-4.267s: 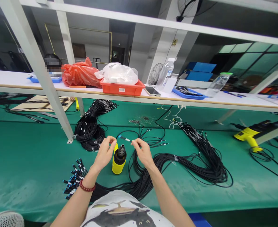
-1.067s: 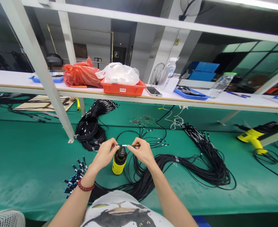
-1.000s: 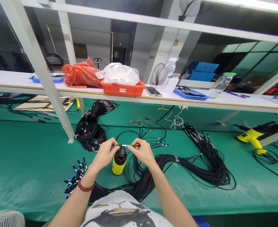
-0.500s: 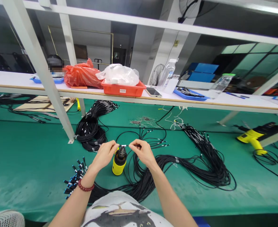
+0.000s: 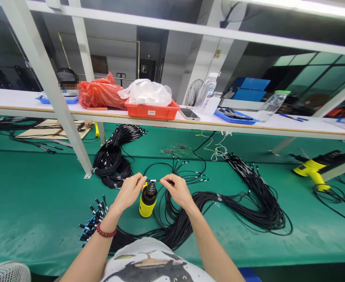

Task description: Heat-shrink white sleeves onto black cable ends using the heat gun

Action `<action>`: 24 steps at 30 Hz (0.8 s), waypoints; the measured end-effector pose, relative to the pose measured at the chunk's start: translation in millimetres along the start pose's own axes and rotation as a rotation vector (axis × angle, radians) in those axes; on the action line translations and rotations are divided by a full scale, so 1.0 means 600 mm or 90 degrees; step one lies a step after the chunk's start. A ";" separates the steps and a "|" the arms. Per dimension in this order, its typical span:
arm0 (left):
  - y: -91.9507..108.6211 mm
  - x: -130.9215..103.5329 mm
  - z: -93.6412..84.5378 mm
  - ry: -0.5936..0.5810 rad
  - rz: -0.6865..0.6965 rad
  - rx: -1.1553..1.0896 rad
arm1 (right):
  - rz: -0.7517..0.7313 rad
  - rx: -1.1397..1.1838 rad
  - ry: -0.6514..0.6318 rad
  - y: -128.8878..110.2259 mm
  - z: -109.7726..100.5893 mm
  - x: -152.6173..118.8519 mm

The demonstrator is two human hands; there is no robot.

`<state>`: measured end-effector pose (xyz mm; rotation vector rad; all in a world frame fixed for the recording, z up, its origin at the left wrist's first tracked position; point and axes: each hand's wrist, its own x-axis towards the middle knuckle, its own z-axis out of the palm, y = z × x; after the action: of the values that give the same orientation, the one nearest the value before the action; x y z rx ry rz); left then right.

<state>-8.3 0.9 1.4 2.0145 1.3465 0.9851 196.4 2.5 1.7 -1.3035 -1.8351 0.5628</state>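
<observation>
At the far left, a blue tray (image 5: 72,100) is partly hidden by the shelf's post (image 5: 51,84). On the green mat (image 5: 49,184), blue-tipped cable ends (image 5: 94,223) are fanned out beside the left forearm, on whose wrist a dark red beaded bracelet (image 5: 106,231) is worn. Behind them a coiled cable bundle (image 5: 112,164) is laid, and above it a red plastic bag (image 5: 102,93) is set on the shelf (image 5: 14,98). By the thumb and fingers of the left hand (image 5: 131,190) one end of a white-labelled black cable (image 5: 153,180) is pinched; the exposed stretch is held level over the nozzle of an upright yellow heat gun (image 5: 148,205) — whether the two are touching cannot be told. The other side is pinched by the right hand (image 5: 176,189), again narrowly. Farther right, a long cable bundle (image 5: 257,196) is spread in a bend, and a second yellow heat gun (image 5: 313,169) is seen near the shelf's right-hand support.
</observation>
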 end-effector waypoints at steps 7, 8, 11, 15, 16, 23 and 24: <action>-0.008 -0.001 0.005 0.030 0.026 -0.040 | 0.000 0.059 0.020 0.005 0.004 0.001; -0.009 0.000 0.005 0.036 0.030 -0.039 | 0.001 0.064 0.022 0.006 0.004 0.001; -0.007 0.000 0.001 0.036 0.029 -0.029 | 0.001 0.078 0.023 0.006 0.007 0.001; -0.004 0.001 -0.001 -0.021 -0.006 0.011 | -0.010 0.083 0.010 0.001 0.007 -0.002; -0.005 0.002 -0.001 -0.030 -0.010 0.019 | -0.015 0.071 0.005 -0.001 0.006 -0.002; -0.009 0.002 0.006 0.008 -0.005 -0.020 | -0.039 -0.055 -0.043 -0.011 -0.003 -0.004; -0.010 0.002 0.007 0.014 -0.004 -0.034 | -0.037 -0.053 -0.040 -0.011 -0.002 -0.003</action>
<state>-8.1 3.9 -5.0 1.9642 1.3239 1.0329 193.9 -1.7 6.4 -1.2948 -1.9600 0.5053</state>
